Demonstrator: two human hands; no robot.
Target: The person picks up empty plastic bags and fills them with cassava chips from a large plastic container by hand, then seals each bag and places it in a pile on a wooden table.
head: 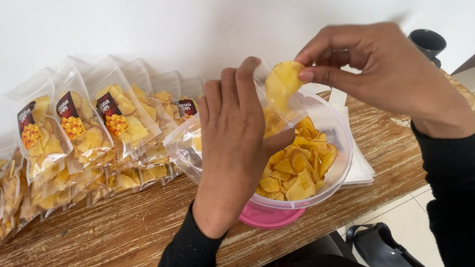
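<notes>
My left hand (235, 145) grips a small clear plastic bag (281, 109) partly filled with yellow chips, held over a clear round container (341, 141) of chips. My right hand (381, 69) pinches a single yellow chip (284, 78) at the bag's open mouth. The container rests on a pink lid (270, 216) near the front edge of the wooden table (87, 249).
Several sealed bags of chips (78, 141) with dark labels lean in rows against the white wall at the left. White paper sheets (361, 168) lie under the container's right side. A dark cup (427, 42) stands at the far right, and a black bag (382, 247) lies on the tiled floor.
</notes>
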